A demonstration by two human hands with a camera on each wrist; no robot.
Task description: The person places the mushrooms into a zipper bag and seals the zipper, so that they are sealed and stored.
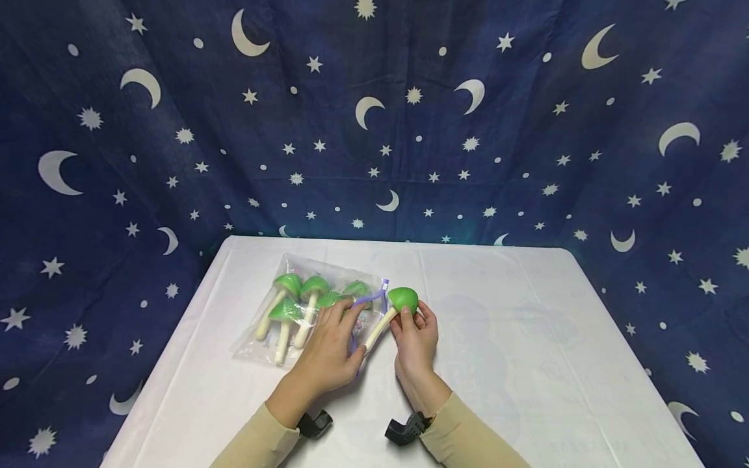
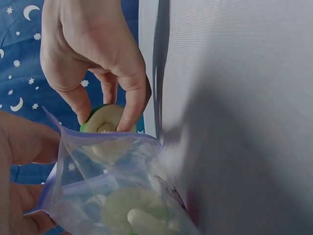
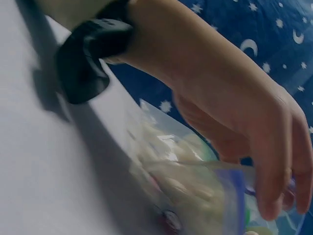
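Note:
A toy mushroom with a green cap [image 1: 404,299] and a cream stem is held by my right hand [image 1: 417,341], whose fingertips pinch it around the cap in the left wrist view. Its stem slants down to the left, toward the mouth of a clear plastic zip bag [image 1: 257,354]. At that mouth my left hand [image 1: 332,351] grips the purple-edged lip [image 2: 51,181], holding the two sides apart. Several more green mushrooms [image 1: 285,312] lie inside the bag, some partly hidden behind the left hand. The right wrist view shows my left hand [image 3: 230,112] over the bag.
The white-covered table [image 1: 526,364] stretches out to both sides of the bag. Behind it hangs a dark blue cloth [image 1: 421,123] with moons and stars. Each wrist wears a black camera mount [image 1: 407,429], close above the tabletop.

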